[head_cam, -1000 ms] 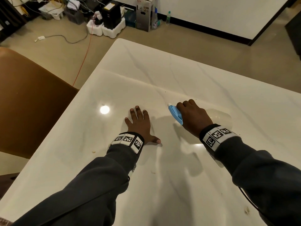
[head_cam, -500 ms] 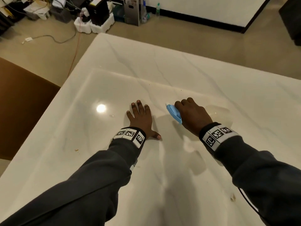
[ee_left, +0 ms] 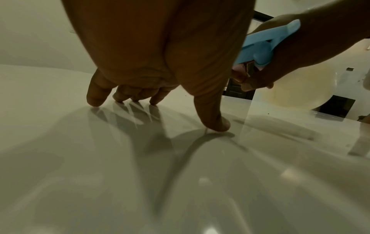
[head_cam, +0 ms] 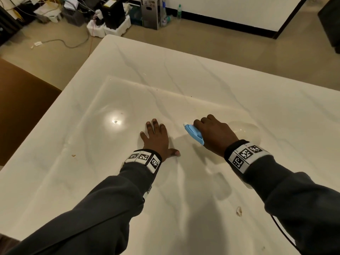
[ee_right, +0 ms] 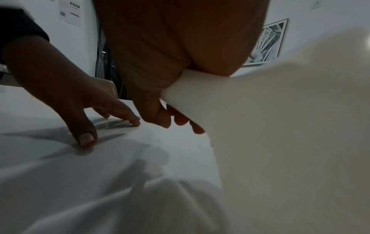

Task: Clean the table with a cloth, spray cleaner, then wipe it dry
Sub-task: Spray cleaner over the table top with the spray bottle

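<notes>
My left hand (head_cam: 156, 137) lies on the white marble table (head_cam: 165, 70) with straight, spread fingers; in the left wrist view its fingertips (ee_left: 96, 101) and thumb touch the top. To its right, my right hand (head_cam: 215, 135) grips the neck of a spray bottle. The blue spray head (head_cam: 194, 134) points away to the left, and the pale bottle body (head_cam: 246, 131) leans low over the table behind the hand. In the right wrist view the fingers curl round the white bottle (ee_right: 280, 126). The blue trigger (ee_left: 266, 42) also shows in the left wrist view. No cloth is in view.
A brown chair (head_cam: 22, 111) stands against the table's left edge. Crumbs lie near my right forearm (head_cam: 238, 211) and by the left edge (head_cam: 73, 155). Boxes, foam packing and cables (head_cam: 110, 17) clutter the floor beyond the table's far corner.
Both hands and the bottle keep their places on the table. Only the head view has shifted a little, showing less of the chair.
</notes>
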